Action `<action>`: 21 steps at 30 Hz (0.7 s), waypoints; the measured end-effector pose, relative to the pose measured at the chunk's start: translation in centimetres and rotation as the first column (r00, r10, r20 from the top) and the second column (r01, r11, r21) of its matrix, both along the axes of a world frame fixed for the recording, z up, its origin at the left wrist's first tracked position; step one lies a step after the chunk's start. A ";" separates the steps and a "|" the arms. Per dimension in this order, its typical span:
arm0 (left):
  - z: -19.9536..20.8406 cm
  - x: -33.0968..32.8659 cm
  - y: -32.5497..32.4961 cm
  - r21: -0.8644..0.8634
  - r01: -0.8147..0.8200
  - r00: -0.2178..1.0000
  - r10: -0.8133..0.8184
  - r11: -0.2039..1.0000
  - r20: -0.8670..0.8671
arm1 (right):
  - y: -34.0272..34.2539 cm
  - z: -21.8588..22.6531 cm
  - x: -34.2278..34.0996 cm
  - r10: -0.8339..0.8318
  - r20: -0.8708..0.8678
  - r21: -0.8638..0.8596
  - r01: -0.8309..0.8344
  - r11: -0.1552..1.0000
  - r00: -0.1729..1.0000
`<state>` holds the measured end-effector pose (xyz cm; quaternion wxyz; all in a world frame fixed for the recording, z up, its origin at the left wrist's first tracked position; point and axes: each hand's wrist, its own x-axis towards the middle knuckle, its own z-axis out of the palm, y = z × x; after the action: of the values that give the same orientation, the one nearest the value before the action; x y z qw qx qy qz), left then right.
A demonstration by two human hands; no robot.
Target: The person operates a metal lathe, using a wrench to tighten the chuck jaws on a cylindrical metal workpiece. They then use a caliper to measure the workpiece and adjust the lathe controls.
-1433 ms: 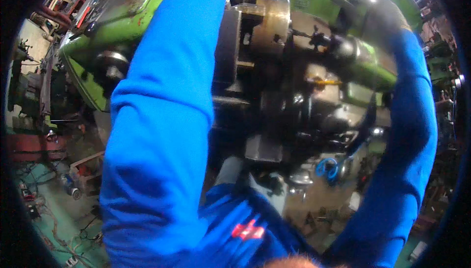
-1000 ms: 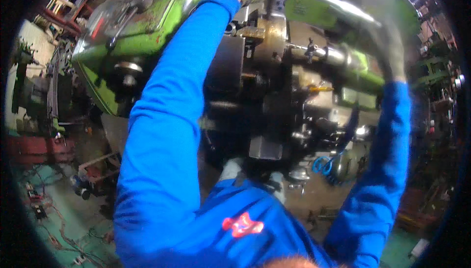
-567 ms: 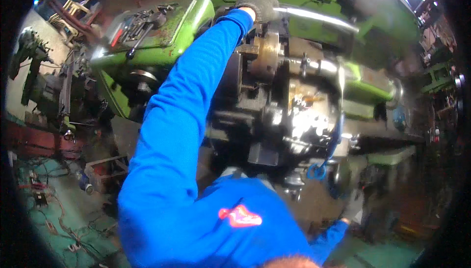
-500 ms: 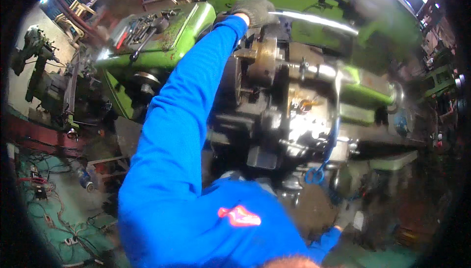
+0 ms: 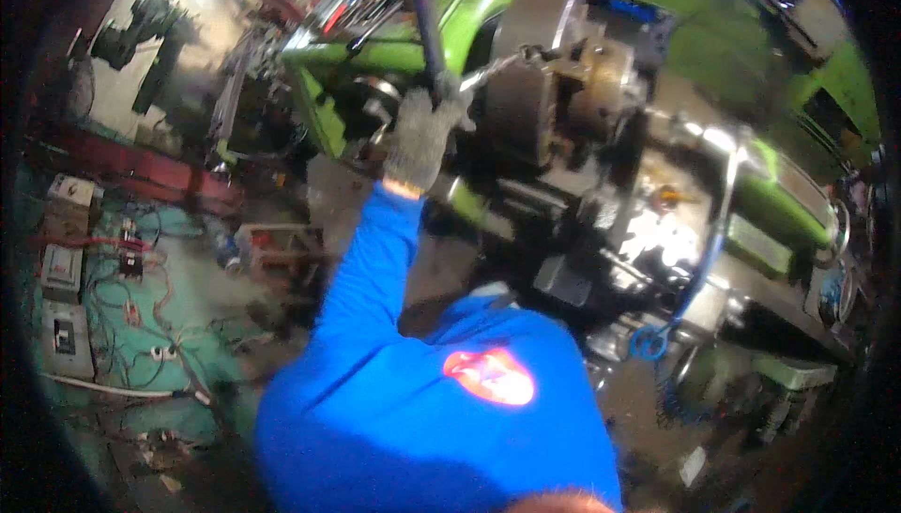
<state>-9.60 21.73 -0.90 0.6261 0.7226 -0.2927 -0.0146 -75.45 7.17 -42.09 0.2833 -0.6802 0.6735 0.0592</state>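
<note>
My left hand (image 5: 419, 137), in a grey knit glove, closes round the near end of a chuck key (image 5: 490, 70) with a long dark bar handle (image 5: 422, 15). The bar rises away to the top edge. The key's shiny shaft slants right to the rim of a large round lathe chuck (image 5: 540, 34), its tip at a dark spot there; how deep it sits I cannot tell. A workpiece or jaw block (image 5: 601, 86) of brownish metal stands at the chuck's face. The fingers are partly blurred. My right hand is out of view.
The green lathe headstock (image 5: 469, 6) carries several loose tools (image 5: 375, 1). A blue hose (image 5: 710, 255) hangs by the carriage (image 5: 657, 222) on the right. Cables and grey electrical boxes (image 5: 68, 335) lie on the green floor at left.
My left hand has come from behind the chuck toward me and left. The bar, earlier pointing right, now points away. My view has shifted left, and my right sleeve has left it.
</note>
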 end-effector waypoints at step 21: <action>-39.6 5.1 26.5 0.583 0.013 0.859 0.290 0.812 -0.423 | 8.6 5.2 20.3 0.176 0.019 0.114 -0.177 0.978 0.984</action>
<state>-4.47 48.23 -40.46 0.4352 0.8670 -0.0501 -0.2374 -55.12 15.73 -36.91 0.3187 -0.7199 0.6048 0.1201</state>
